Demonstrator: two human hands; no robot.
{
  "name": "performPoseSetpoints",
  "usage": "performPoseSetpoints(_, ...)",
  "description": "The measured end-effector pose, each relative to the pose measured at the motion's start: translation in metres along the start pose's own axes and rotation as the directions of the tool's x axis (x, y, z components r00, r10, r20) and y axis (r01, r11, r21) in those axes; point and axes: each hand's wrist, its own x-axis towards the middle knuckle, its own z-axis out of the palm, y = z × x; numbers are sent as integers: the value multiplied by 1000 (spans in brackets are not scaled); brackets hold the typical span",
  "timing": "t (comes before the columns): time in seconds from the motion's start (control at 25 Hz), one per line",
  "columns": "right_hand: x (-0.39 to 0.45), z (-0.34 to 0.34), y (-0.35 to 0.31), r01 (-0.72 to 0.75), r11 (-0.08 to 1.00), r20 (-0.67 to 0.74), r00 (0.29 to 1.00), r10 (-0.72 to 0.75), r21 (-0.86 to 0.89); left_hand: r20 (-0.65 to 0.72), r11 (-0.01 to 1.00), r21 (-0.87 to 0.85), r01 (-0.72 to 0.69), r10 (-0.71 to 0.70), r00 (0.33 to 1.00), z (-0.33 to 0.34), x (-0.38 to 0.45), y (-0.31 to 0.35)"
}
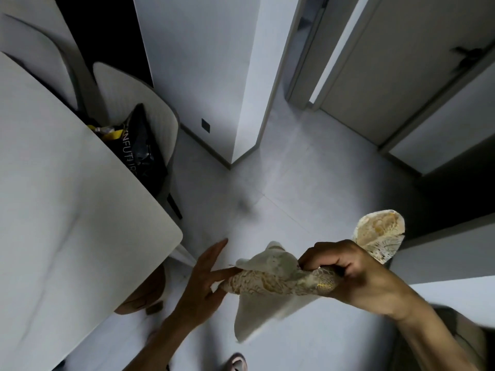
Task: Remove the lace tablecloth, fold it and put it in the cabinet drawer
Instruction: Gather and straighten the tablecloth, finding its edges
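The cream and yellow lace tablecloth (276,279) is bunched into a loose roll in mid-air above the floor, low in the head view. My right hand (348,269) is clenched around its middle; one end fans out behind that hand, and a plain flap hangs down below. My left hand (206,279) is spread with fingers apart, its fingertips touching the roll's left end without gripping it. No cabinet drawer is in sight.
A white table (67,210) with a bare top fills the left side. Beyond it stand pale chairs (139,103), one holding a black bag (142,145). A wall corner (241,129) juts ahead, and closed doors (401,62) line the right. Pale floor tiles lie between.
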Motion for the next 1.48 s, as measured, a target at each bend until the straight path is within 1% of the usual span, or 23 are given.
performPoseSetpoints(0.04,-3,-7,-2,-21,1000,-6,1000,21,1,53,995,55,-89,87,995,-1,4,-1)
performPoseSetpoints(0.08,-5,-14,-3,-40,999,-5,999,40,8,113,983,102,-151,139,984,-4,8,0)
performPoseSetpoints(0.16,-9,-25,-6,-73,997,7,997,73,6,201,978,65,-199,183,962,-1,14,6)
performPoseSetpoints(0.2,-10,-28,-6,-78,997,18,997,78,3,223,982,10,-187,180,958,2,16,8)
performPoseSetpoints(0.28,-12,-32,-6,-81,997,30,996,81,12,214,989,-84,-123,138,967,8,18,13)
performPoseSetpoints(0.32,-14,-34,-6,-84,996,25,996,83,26,197,989,-133,-60,86,977,9,20,15)
performPoseSetpoints(0.4,-19,-40,-2,-104,993,6,995,104,62,140,972,-214,102,-72,987,0,24,22)
performPoseSetpoints(0.44,-23,-43,1,-115,991,8,993,115,63,102,962,-230,146,-126,987,-7,27,24)
performPoseSetpoints(0.56,-36,-46,15,-151,989,36,988,151,0,-3,963,-218,160,-165,986,-38,37,37)
performPoseSetpoints(0.6,-39,-46,24,-172,985,26,985,172,-35,-18,971,-198,132,-139,990,-51,42,47)
performPoseSetpoints(0.64,-42,-46,33,-200,977,13,979,201,-75,-12,986,-153,64,-66,998,-64,47,57)
performPoseSetpoints(0.72,-48,-44,49,-262,957,-21,965,261,-128,110,991,-5,-133,132,985,-88,56,78)
performPoseSetpoints(0.8,-51,-38,63,-285,950,-30,959,283,-126,224,945,125,-303,271,936,-104,64,97)
performPoseSetpoints(0.84,-52,-36,69,-288,950,-29,957,287,-123,269,928,160,-338,288,919,-110,68,106)
performPoseSetpoints(0.96,-54,-29,83,-313,940,-53,950,308,-137,360,898,243,-367,268,894,-119,73,126)
performPoseSetpoints(1.04,-57,-27,85,-315,925,-74,949,306,-215,382,876,294,-382,258,887,-118,72,140)
performPoseSetpoints(1.12,-60,-23,82,-291,873,-117,957,266,-391,363,851,343,-398,270,892,-112,70,154)
performPoseSetpoints(1.16,-60,-18,78,-262,839,-162,964,209,-477,344,842,366,-396,272,898,-108,69,162)
performPoseSetpoints(1.2,-58,-10,71,-218,825,-203,971,128,-521,327,841,382,-383,265,907,-103,68,169)
performPoseSetpoints(1.24,-54,1,62,-162,837,-227,973,47,-522,315,840,395,-373,257,913,-99,67,175)
performPoseSetpoints(1.28,-46,16,52,-109,865,-245,969,-16,-490,310,834,409,-369,253,916,-94,66,181)
performPoseSetpoints(1.36,-28,47,36,-10,934,-279,956,-96,-357,308,829,427,-360,241,920,-84,65,191)
performPoseSetpoints(1.48,-7,71,30,108,980,-372,914,-164,-166,254,856,418,-304,212,944,-86,61,194)
